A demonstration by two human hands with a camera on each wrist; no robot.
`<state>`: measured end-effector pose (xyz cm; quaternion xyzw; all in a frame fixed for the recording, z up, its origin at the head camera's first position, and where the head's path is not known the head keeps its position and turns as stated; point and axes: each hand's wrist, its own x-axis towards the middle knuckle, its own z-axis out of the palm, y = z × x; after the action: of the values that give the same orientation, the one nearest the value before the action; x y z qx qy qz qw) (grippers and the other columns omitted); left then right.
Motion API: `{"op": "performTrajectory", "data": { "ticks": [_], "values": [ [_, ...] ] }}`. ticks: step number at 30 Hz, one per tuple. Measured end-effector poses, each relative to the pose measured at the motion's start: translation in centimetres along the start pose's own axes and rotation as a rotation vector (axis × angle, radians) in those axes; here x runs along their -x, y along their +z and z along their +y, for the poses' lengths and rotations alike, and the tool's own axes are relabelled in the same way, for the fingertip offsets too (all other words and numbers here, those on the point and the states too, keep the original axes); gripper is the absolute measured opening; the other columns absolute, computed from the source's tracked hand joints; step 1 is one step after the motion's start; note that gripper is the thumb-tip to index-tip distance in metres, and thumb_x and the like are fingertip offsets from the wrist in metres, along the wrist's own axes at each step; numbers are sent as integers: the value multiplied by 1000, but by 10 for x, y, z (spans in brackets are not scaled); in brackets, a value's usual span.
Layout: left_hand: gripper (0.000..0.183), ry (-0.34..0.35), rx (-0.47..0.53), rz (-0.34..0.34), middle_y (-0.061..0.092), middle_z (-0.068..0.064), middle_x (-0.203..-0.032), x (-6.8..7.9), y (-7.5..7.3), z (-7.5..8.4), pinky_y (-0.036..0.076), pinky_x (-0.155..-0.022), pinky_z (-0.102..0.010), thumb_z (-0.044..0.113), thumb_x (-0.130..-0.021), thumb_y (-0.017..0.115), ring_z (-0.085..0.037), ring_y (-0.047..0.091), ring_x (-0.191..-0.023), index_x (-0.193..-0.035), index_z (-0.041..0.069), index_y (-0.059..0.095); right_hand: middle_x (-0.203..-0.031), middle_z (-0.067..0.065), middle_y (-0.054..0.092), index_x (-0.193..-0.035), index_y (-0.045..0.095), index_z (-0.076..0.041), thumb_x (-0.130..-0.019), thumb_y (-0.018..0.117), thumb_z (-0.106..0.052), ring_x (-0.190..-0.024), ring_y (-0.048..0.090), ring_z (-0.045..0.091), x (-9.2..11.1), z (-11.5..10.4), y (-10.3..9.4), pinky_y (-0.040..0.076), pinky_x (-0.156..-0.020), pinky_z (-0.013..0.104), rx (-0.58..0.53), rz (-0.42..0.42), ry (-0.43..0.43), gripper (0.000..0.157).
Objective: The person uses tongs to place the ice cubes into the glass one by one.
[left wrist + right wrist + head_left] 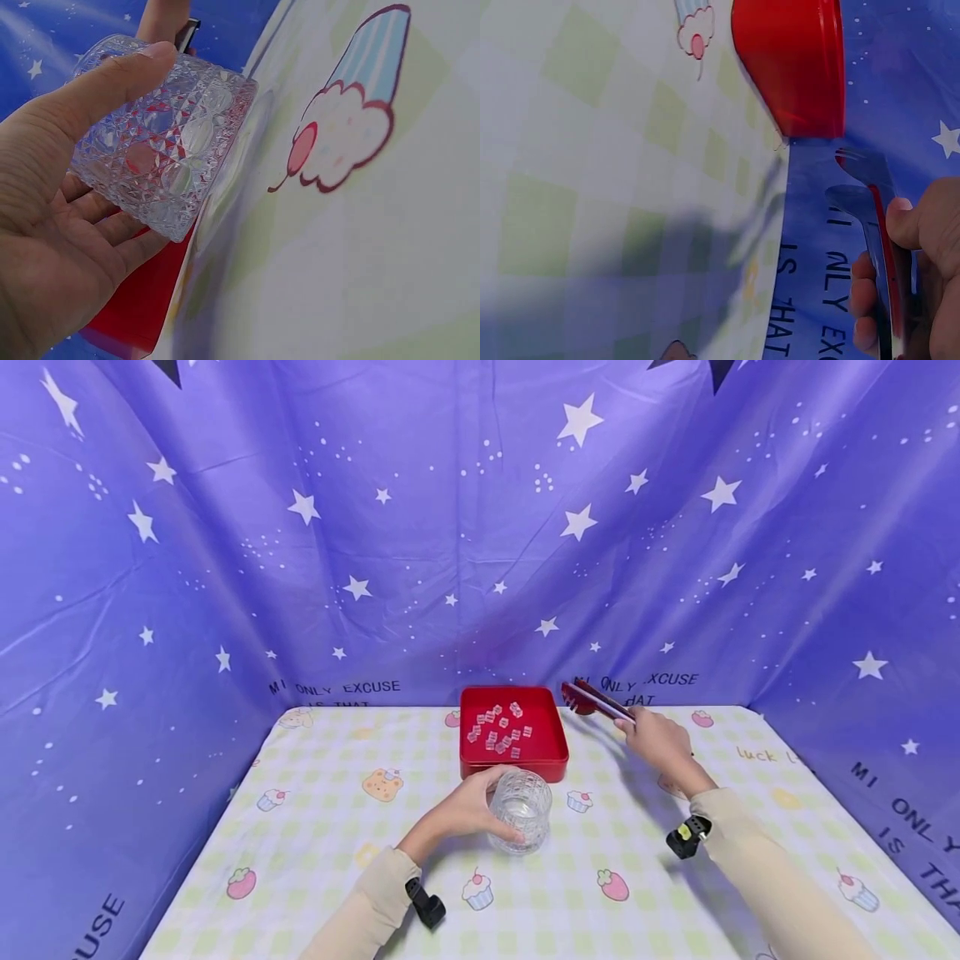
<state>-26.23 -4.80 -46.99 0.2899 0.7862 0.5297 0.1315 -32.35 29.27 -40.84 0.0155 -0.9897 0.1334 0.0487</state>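
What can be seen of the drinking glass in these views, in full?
The drinking glass is short, wide and clear, its material apparently glass or plastic, its wall covered in a faceted, cut-style pattern. It looks roughly upright and empty, its open mouth facing up. It is on the near side of the red tray; whether its base touches the tablecloth is unclear. The left hand grips its side.

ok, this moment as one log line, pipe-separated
left hand: holds clear glass | right hand: grips tongs, raised, tips apart | red tray: clear cubes inside
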Motion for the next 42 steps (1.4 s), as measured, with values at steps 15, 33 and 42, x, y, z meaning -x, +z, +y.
{"op": "performTrajectory", "data": {
  "ticks": [15,33,42],
  "values": [
    [81,25,78,-54,61,-2,-137,0,-1,-4,43,-117,-31,11,-75,91,-19,57,-130,-145,15,52,-84,20,64,-114,59,3,-105,53,-27,-66,58,31,-1,-9,-19,43,-49,41,-15,130,-92,32],
    [77,42,111,-57,63,-9,-135,0,-6,-5,47,-113,-29,7,-77,88,-26,60,-126,-144,11,51,-90,18,67,-137,56,0,-106,52,-33,-62,54,26,5,-22,-54,35,-47,33,-97,241,-104,45],
    [74,34,120,-82,63,-8,-136,0,-9,-5,45,-114,-28,9,-79,86,-24,59,-130,-145,11,52,-91,16,68,-139,57,-6,-105,54,-39,-63,53,24,4,-29,-69,35,-49,33,-124,230,-111,48]
  ]
}}
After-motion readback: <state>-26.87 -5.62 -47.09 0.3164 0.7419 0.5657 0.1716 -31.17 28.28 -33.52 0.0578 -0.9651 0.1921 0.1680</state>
